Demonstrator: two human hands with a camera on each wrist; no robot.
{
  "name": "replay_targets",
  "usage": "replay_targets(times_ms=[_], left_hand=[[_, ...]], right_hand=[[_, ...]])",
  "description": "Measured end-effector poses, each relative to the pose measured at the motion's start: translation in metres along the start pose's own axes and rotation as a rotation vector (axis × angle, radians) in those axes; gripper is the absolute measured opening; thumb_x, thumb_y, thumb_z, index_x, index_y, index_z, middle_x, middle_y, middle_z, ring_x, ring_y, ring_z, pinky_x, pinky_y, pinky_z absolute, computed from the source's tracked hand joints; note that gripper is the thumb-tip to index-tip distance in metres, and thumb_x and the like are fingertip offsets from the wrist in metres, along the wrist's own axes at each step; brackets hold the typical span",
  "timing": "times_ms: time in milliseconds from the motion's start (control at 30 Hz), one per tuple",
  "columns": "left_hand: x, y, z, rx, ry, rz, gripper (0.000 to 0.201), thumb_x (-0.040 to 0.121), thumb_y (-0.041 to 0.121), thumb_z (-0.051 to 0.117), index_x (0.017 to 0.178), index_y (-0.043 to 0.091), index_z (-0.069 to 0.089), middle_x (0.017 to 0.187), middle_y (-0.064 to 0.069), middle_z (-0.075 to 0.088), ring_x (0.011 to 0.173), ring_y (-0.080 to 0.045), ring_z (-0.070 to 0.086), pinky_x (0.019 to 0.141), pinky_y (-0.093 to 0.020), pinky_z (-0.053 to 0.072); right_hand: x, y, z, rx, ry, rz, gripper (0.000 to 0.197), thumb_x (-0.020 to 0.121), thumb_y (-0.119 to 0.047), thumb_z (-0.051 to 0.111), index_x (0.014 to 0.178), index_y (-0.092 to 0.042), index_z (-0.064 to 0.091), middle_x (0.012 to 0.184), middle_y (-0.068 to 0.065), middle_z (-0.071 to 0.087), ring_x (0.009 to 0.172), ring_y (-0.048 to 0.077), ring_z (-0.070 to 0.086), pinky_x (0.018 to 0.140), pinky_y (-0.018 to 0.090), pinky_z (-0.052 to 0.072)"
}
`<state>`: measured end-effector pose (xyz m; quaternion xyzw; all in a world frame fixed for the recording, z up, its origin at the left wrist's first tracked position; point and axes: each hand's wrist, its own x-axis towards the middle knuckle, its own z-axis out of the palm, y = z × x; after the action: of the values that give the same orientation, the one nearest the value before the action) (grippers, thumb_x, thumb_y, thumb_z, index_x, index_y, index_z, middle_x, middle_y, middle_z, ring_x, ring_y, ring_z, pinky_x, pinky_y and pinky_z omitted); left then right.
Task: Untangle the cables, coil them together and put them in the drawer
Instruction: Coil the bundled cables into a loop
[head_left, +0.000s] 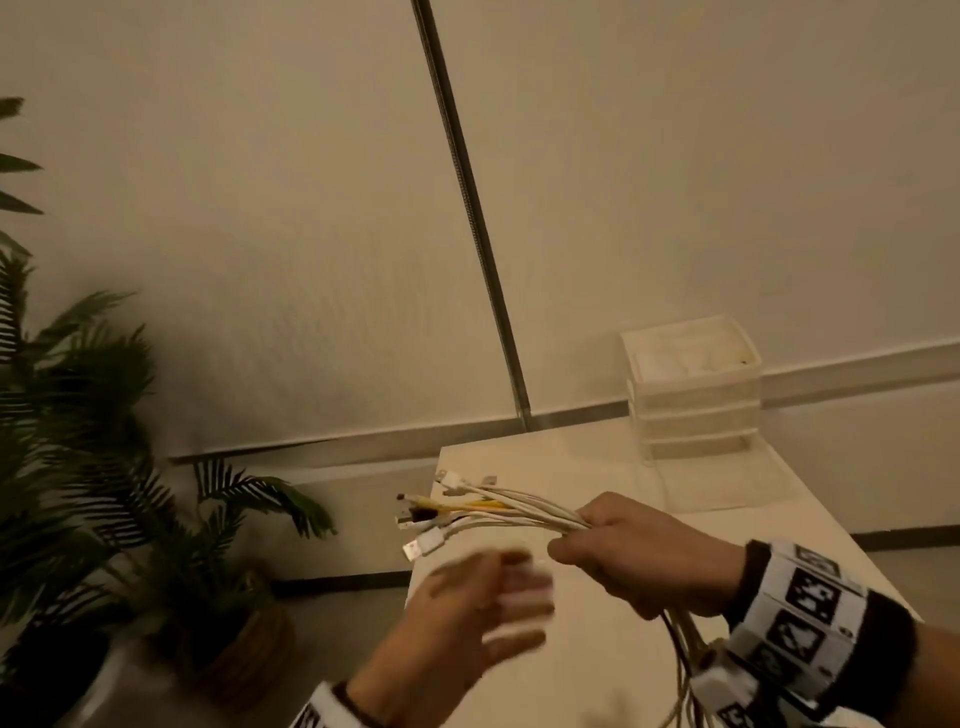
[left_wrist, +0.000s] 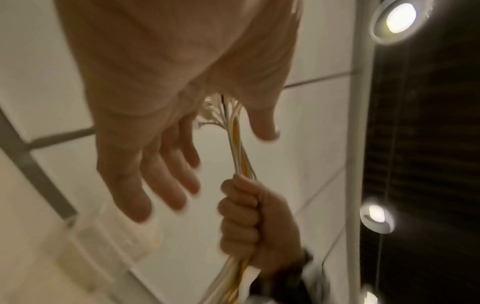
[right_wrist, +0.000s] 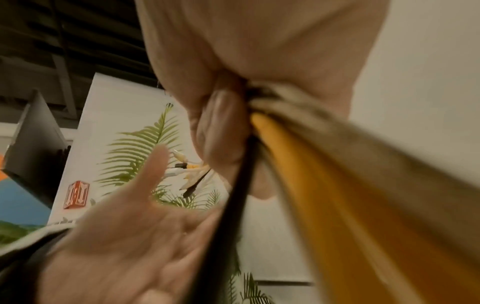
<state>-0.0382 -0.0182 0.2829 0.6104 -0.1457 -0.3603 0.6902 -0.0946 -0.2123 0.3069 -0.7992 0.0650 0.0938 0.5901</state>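
Observation:
My right hand grips a bundle of cables, mostly white with one yellow and one black, held above the white table. Their plug ends fan out to the left of the fist; the rest hangs down past my right wrist. In the right wrist view the yellow and black cables run close past the lens from the clenched right hand. My left hand, blurred, is open with fingers spread just below the plugs and holds nothing. In the left wrist view the left hand is open beside the right hand and its cables.
A small white drawer unit with stacked drawers stands at the table's far end near the wall. A potted palm-like plant stands on the floor to the left of the table. A dark vertical strip runs down the wall.

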Motion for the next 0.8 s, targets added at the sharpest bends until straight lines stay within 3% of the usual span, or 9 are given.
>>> replay_targets(times_ms=[67,100,167,233,300,367,433,600,800], left_hand=[[-0.019,-0.009,-0.005,0.611,-0.131,0.02,0.043,0.064,0.053,0.083,0.09,0.021,0.073,0.094,-0.002,0.075,0.089,-0.015,0.069,0.092,-0.04,0.054],[-0.024,-0.01,-0.003,0.966,-0.123,0.163,0.038,0.071,0.059,0.076,0.092,0.028,0.069,0.092,0.007,0.072,0.09,-0.006,0.066,0.092,-0.032,0.051],[-0.026,-0.008,0.006,1.49,0.069,0.658,0.04,0.08,0.061,0.062,0.111,0.037,0.056,0.112,0.016,0.063,0.111,-0.004,0.056,0.099,-0.028,0.04],[-0.009,0.002,0.017,1.69,0.174,0.839,0.069,0.081,0.051,0.062,0.141,0.026,0.035,0.144,0.006,0.046,0.139,-0.016,0.035,0.116,-0.035,0.023],[0.022,0.02,0.013,1.688,0.098,0.603,0.067,0.085,0.039,0.065,0.142,0.02,0.036,0.14,0.001,0.052,0.136,-0.019,0.041,0.113,-0.03,0.027],[0.043,0.035,0.001,1.47,-0.024,0.401,0.023,0.087,0.028,0.065,0.107,0.017,0.06,0.097,-0.003,0.071,0.093,-0.024,0.066,0.081,-0.033,0.051],[0.051,0.04,-0.009,1.252,-0.051,0.377,0.015,0.089,0.025,0.063,0.08,0.014,0.059,0.069,-0.005,0.062,0.06,-0.023,0.059,0.055,-0.037,0.05],[0.052,0.079,-0.005,1.234,-0.189,0.43,0.016,0.087,0.02,0.061,0.076,0.009,0.063,0.061,-0.001,0.051,0.052,-0.005,0.042,0.053,-0.026,0.035],[0.055,0.099,0.001,1.153,-0.201,0.52,0.019,0.081,0.024,0.06,0.074,0.008,0.067,0.056,0.005,0.051,0.047,-0.004,0.042,0.048,-0.024,0.036]], right_hand=[[0.007,-0.002,-0.006,-0.073,-0.008,0.043,0.031,0.084,-0.019,0.056,0.058,-0.018,0.038,0.052,0.004,0.027,0.038,0.014,0.019,0.04,0.019,0.019],[0.009,-0.005,-0.008,-0.133,-0.021,0.07,0.03,0.084,-0.02,0.056,0.059,-0.017,0.04,0.052,0.004,0.03,0.037,0.013,0.021,0.039,0.019,0.021],[0.013,-0.01,-0.007,-0.238,-0.063,0.068,0.03,0.085,-0.02,0.055,0.058,-0.017,0.042,0.053,0.005,0.032,0.037,0.014,0.024,0.039,0.021,0.024],[0.017,-0.015,0.001,-0.311,-0.12,0.045,0.027,0.085,-0.017,0.052,0.059,-0.015,0.046,0.059,0.011,0.034,0.041,0.017,0.026,0.041,0.025,0.027],[0.018,-0.019,0.007,-0.365,-0.144,0.03,0.024,0.085,-0.018,0.053,0.063,-0.013,0.049,0.06,0.011,0.037,0.042,0.018,0.029,0.041,0.025,0.03],[0.019,-0.022,0.004,-0.374,-0.116,0.023,0.026,0.085,-0.021,0.056,0.062,-0.015,0.048,0.053,0.004,0.038,0.04,0.016,0.031,0.04,0.023,0.031],[0.016,-0.024,-0.007,-0.354,-0.074,0.027,0.028,0.085,-0.024,0.061,0.06,-0.016,0.051,0.049,0.0,0.042,0.038,0.014,0.034,0.041,0.022,0.035],[-0.006,-0.001,-0.03,-0.145,-0.141,-0.018,0.032,0.088,-0.028,0.066,0.062,-0.012,0.055,0.048,0.001,0.05,0.041,0.018,0.048,0.05,0.029,0.045],[-0.028,0.036,-0.023,0.085,-0.171,-0.028,0.039,0.076,-0.043,0.067,0.053,-0.015,0.054,0.046,0.006,0.048,0.041,0.02,0.045,0.053,0.031,0.045]])
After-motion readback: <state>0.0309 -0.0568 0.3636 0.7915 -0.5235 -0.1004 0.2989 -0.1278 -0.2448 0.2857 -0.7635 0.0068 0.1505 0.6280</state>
